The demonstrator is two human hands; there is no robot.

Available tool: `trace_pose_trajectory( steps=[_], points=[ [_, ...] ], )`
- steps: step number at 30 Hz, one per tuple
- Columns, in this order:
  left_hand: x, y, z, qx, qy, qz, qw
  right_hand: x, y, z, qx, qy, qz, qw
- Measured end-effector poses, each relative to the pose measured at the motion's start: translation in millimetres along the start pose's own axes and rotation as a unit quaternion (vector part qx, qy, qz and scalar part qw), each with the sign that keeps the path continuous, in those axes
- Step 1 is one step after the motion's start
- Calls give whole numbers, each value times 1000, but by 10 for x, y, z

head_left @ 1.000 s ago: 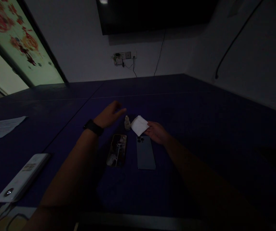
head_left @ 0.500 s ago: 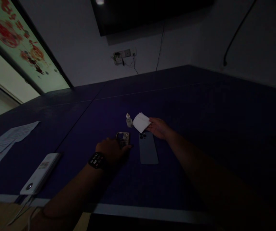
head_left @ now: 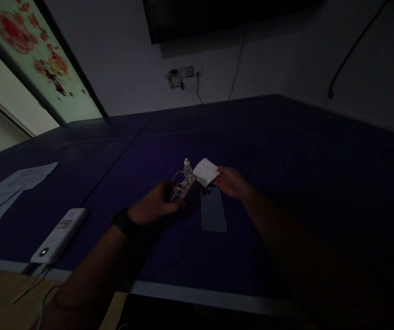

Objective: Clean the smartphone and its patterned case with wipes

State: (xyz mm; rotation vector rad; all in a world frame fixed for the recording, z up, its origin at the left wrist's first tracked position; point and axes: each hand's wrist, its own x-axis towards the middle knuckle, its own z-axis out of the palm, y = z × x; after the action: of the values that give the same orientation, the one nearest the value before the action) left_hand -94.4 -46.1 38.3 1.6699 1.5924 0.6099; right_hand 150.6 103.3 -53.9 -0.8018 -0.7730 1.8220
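Holding a patterned phone case (head_left: 180, 189) tilted over the bench (head_left: 265, 151), the left grip (head_left: 152, 205) curls narrow round its left and lower edges, near the middle of the view. The right grip (head_left: 230, 182) pinches the right-hand edge of a folded white square (head_left: 205, 172), which lies at two o'clock from the case, just beside it; whether it is cloth or paper cannot be told. At twelve o'clock a small pale-capped bottle (head_left: 187, 166) stands upright, its lower part hidden by the case; whether the two touch is unclear. At four o'clock a grey-blue phone (head_left: 213, 211) lies flat, camera end away from the person, close beneath the near corner of the white square and between the two forearms. Well apart, at eight o'clock, rests a white device (head_left: 61, 233), with a white cable (head_left: 28, 288) below it at the bench's near edge. Printed sheets (head_left: 28, 176) spread at nine o'clock. Beyond the bench, wall sockets (head_left: 185, 73) sit at twelve, a dark screen (head_left: 217, 18) at one and a decorated glass panel (head_left: 50, 68) between ten and eleven.
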Motion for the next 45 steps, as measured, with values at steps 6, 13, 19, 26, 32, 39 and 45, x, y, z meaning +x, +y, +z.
trace_pose_trajectory(
  steps=[6, 13, 19, 26, 32, 39, 45],
  points=[
    [147, -194, 176, -465, -165, 53, 868, -30, 2, -24, -3, -4, -6, 1000],
    [128, -299, 364, -654, -170, 41, 736, 1, 15, -87, -4, 6, -16, 1000],
    [72, -224, 422, -706, -185, 7, 683, -17, 14, -66, -3, 25, -17, 1000],
    [79, -189, 302, -691, -84, -61, 715, -43, 17, -53, -13, 34, -22, 999],
    [109, -242, 210, -678, -44, -114, 725, -53, 19, -63, -18, 37, -20, 999],
    [121, -250, 163, -660, -64, -161, 731, -41, 14, -57, -15, 46, -18, 999],
    [124, -217, 246, -613, -46, -139, 777, -46, 4, -56, -14, 45, -17, 999]
  ],
)
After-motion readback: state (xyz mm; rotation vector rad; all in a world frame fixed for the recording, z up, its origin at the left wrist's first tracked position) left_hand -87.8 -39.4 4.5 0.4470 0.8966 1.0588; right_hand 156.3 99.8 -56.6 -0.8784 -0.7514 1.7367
